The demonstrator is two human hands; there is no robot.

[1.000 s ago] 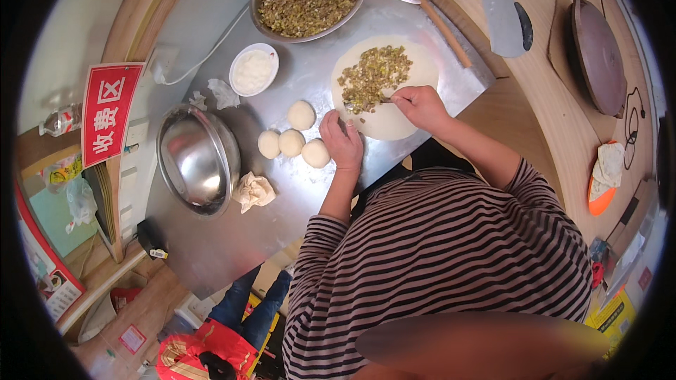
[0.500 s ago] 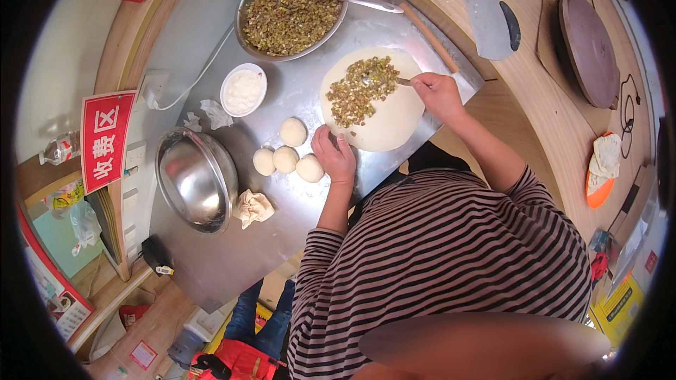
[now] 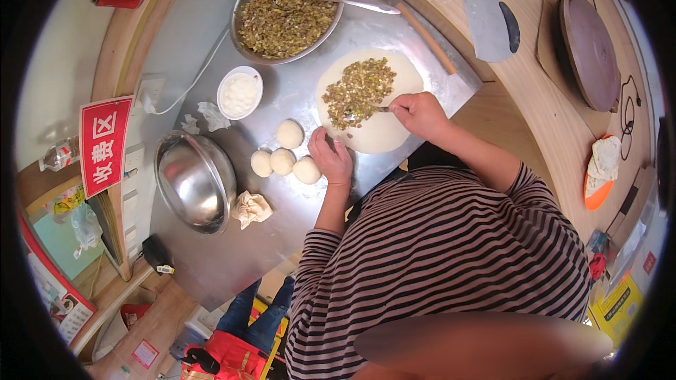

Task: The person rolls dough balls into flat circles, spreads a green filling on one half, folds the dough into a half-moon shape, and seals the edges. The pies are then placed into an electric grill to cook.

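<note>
On the metal table lies a round, thin sheet of dough (image 3: 384, 141), its upper left part covered by chopped green-brown filling (image 3: 362, 84). My right hand (image 3: 421, 117) is closed around the handle of a spoon (image 3: 382, 109); the spoon's bowl rests in the lower part of the filling. At the sheet's lower left edge my left hand (image 3: 332, 160) lies with its fingers stretched out, fingertips at the dough. Just left of that hand sit several round dough balls (image 3: 283, 162). A large metal bowl (image 3: 236, 32) of the same filling stands farther back, with a white-handled spoon (image 3: 370, 6) in it.
A white bowl (image 3: 223, 102) of white paste or powder, crumpled tissue (image 3: 213, 115), a shiny metal bowl (image 3: 197, 176) and a cloth (image 3: 251, 209) stand left. A rolling pin (image 3: 427, 39) lies far right. The wooden counter bears a scraper (image 3: 486, 24) and round griddle (image 3: 590, 53). Another person (image 3: 243, 352) is lower left.
My right hand has moved the spoon down and left across the filling, which now spreads more compactly toward the lower left. My left hand stays at the dough's edge.
</note>
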